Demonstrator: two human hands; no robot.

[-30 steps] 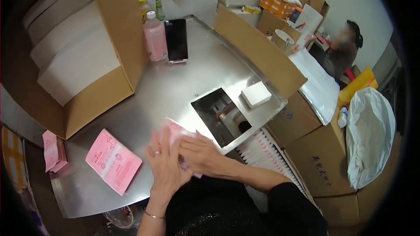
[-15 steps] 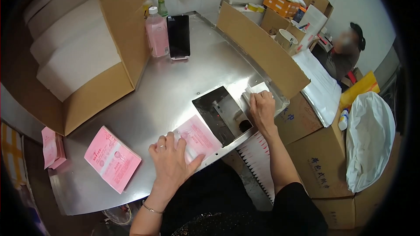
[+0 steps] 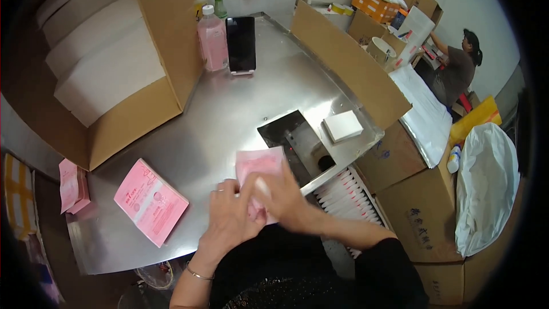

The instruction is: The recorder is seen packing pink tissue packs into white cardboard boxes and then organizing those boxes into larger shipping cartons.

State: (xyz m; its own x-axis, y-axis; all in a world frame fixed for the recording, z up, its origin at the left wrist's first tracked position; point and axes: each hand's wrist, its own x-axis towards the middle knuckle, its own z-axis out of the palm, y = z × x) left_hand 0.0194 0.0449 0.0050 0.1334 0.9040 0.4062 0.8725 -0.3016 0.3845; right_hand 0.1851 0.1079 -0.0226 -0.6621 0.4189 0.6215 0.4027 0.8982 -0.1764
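In front of my body, my left hand (image 3: 229, 214) pinches the near side of a pink printed plastic packet (image 3: 260, 159) on the steel table. Over the same packet is my right hand (image 3: 284, 194), slightly blurred, its fingers closed on a small white folded tissue (image 3: 263, 187) at the packet's near part. The fingers hide how far the tissue is inside. To the left lies a stack of pink printed packets (image 3: 151, 201). A short stack of white folded tissues (image 3: 343, 126) sits on the right, beyond a rectangular opening (image 3: 300, 143) in the tabletop.
Below the table's right edge, a box holds rows of white-and-red packets (image 3: 349, 197). A large open carton (image 3: 166, 34) stands left; a pink bottle (image 3: 212, 43) and a phone (image 3: 241, 46) are at the back. Cartons (image 3: 420, 217) line the right, with a person (image 3: 457, 66) beyond.
My right hand has come left from the white stack to the pink packet with a tissue. The packet has turned more upright under my left hand, whose fingers have drawn together.
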